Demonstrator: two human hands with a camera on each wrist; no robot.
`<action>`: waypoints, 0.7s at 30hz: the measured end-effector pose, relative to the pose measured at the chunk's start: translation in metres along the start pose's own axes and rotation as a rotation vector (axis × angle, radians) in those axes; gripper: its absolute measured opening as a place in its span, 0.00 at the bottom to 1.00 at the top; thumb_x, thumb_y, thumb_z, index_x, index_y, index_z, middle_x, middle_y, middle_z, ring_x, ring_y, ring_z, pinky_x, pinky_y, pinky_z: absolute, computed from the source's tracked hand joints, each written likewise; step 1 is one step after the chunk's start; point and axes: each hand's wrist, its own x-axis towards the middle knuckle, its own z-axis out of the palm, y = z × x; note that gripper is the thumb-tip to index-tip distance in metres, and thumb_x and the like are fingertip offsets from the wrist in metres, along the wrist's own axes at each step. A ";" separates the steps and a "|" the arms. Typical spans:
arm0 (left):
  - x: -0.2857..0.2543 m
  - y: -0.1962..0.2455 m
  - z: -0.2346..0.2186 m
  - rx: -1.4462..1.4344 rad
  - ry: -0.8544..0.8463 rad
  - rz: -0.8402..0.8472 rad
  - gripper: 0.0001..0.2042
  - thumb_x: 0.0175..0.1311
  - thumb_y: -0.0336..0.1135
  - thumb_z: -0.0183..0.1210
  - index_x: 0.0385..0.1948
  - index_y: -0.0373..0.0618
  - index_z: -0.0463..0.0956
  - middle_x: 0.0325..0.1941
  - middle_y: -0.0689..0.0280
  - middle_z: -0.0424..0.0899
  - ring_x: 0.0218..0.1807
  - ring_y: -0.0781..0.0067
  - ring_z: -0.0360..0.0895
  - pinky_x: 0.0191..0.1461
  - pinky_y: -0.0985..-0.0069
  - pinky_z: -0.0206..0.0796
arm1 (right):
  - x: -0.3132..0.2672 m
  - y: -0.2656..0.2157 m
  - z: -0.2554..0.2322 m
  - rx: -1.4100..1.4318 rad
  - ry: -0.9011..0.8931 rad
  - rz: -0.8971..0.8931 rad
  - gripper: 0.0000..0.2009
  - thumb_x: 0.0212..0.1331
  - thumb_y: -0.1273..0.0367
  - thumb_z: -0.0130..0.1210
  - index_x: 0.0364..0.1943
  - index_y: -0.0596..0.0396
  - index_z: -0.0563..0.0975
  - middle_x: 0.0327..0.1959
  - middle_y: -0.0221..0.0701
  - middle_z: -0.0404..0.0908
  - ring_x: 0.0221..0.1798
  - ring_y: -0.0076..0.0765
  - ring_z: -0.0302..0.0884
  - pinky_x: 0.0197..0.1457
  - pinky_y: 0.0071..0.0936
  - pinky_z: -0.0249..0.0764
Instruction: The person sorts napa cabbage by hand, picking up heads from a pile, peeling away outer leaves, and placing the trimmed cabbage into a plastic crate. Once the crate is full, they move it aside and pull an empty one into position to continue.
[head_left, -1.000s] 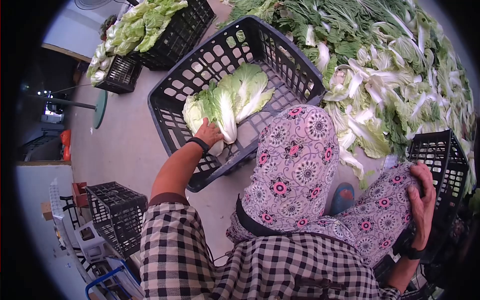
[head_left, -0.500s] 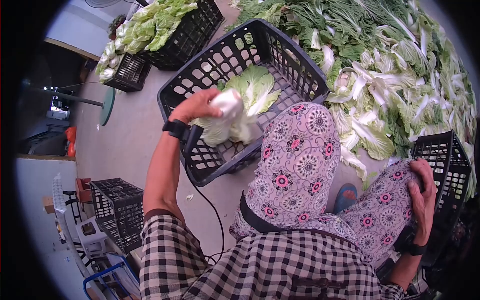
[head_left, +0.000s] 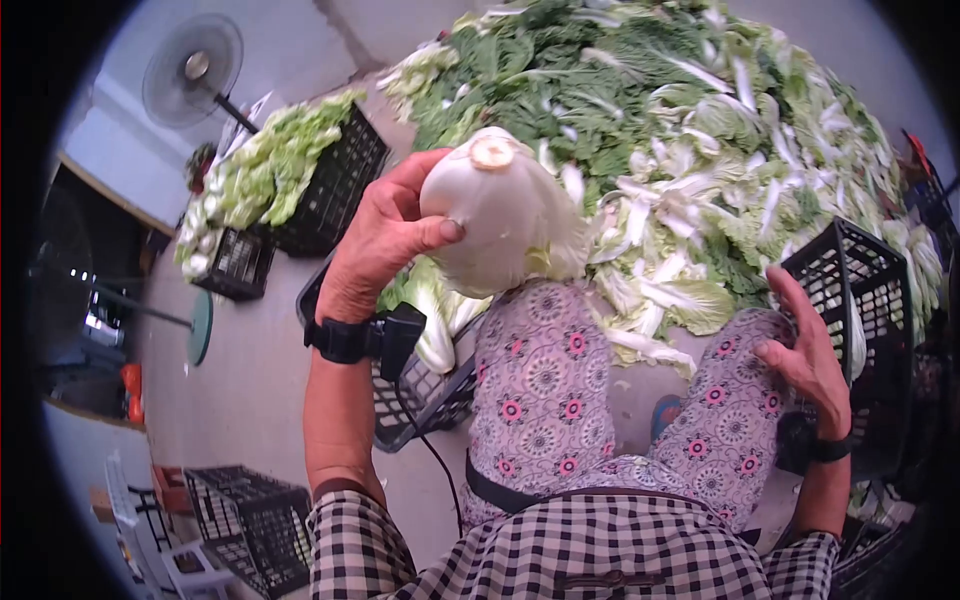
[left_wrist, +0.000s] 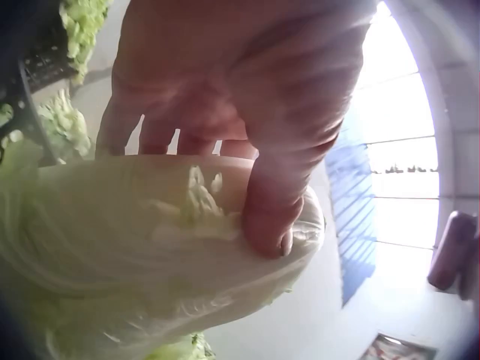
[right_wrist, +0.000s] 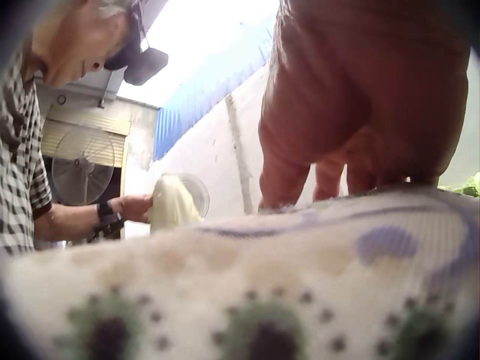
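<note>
- We've got a smooth white cabbage (head_left: 510,225) at 12 o'clock in the head view, left hand (head_left: 385,225) pinching it between thumb and fingers
- Our right hand (head_left: 810,350) rests on floral trousers (head_left: 545,380), 3 o'clock, thumb spread from fingers
- Latticed black plastic crate (head_left: 425,397), 7 o'clock

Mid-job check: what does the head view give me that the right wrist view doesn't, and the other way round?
Only the head view shows the cut stem end of the held cabbage, and the black basket with another cabbage in it.

Only the right wrist view shows the blue panel above the wall and the head-worn device.

Both show the left hand gripping the held cabbage, the right hand at the patterned trousers, and a fan.
</note>
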 end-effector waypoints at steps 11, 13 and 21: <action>0.023 0.024 0.154 -0.455 -0.058 0.121 0.38 0.43 0.48 0.70 0.55 0.37 0.63 0.48 0.61 0.75 0.48 0.69 0.76 0.53 0.72 0.70 | 0.026 -0.049 0.013 0.639 0.038 -0.342 0.46 0.34 0.64 0.71 0.62 0.58 0.58 0.56 0.37 0.69 0.57 0.34 0.66 0.63 0.34 0.62; 0.026 0.023 0.167 -0.483 -0.103 0.119 0.41 0.44 0.52 0.69 0.57 0.38 0.60 0.51 0.61 0.73 0.50 0.69 0.74 0.53 0.72 0.69 | 0.014 -0.043 0.012 0.708 0.096 -0.167 0.40 0.37 0.68 0.70 0.60 0.58 0.62 0.51 0.33 0.74 0.52 0.28 0.70 0.59 0.30 0.67; 0.017 0.004 0.207 -0.360 -0.208 -0.082 0.42 0.47 0.45 0.67 0.62 0.40 0.52 0.58 0.59 0.68 0.56 0.67 0.70 0.58 0.71 0.63 | -0.007 -0.014 0.006 0.999 0.069 0.019 0.37 0.43 0.61 0.68 0.59 0.59 0.64 0.52 0.34 0.74 0.53 0.27 0.71 0.59 0.27 0.66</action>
